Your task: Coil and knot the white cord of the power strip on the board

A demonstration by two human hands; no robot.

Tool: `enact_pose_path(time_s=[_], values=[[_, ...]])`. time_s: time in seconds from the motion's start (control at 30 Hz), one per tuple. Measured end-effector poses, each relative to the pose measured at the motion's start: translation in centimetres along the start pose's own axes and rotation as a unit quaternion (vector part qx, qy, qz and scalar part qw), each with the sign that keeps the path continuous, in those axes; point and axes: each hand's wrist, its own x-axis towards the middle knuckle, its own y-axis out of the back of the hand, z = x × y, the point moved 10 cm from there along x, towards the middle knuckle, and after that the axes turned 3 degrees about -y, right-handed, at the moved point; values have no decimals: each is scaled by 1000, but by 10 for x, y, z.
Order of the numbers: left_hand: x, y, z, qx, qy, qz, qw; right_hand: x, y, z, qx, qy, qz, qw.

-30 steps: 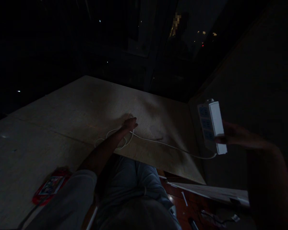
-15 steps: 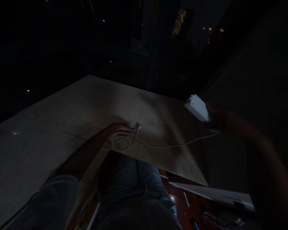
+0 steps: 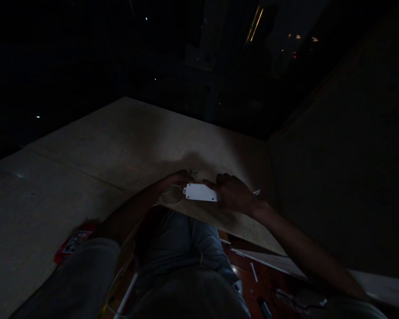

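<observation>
In the head view, my right hand (image 3: 234, 190) is closed around one end of a white power strip (image 3: 200, 192), which I hold low over the pale board near its front edge. Corner screws show on its upward face, and a small tab sticks out at its left end. My left hand (image 3: 182, 176) is right beside that end, fingers closed at a small plug (image 3: 193, 172); the strip partly covers the fingertips. Loops of thin white cable (image 3: 171, 195) lie below my left hand. More cable (image 3: 256, 192) shows past my right wrist.
The pale board (image 3: 96, 146) spreads across the front and left, with a seam in it. A red packet (image 3: 75, 241) lies by my left forearm. A dark wall (image 3: 335, 177) rises at the right. Below, the reddish floor (image 3: 249, 270) holds a white strip and dark items. The light is very dim.
My right hand has brought the power strip leftward and down from the right, close to my left hand. My left hand has stayed near the plug. The red packet has come into view.
</observation>
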Motion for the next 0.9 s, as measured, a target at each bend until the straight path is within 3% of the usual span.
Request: enact_pose_path(time_s=[0.1,0.23,0.43,0.57,0.73,0.9], values=[[3,4,7,-24,4,5,1000,13,-26,-9,42,-14,-50,998],[3,10,28,-68,-18,29,997,28,-49,7,115,-97,-75,986],[4,21,63,-108,-80,145,980,45,-58,34,171,-240,-28,955],[5,10,78,-111,-108,183,971,61,-72,42,234,-311,17,921],[7,-2,71,-114,-113,212,964,79,-93,49,317,-319,118,885],[14,-5,52,-119,-90,223,963,82,-109,50,332,-323,152,873]])
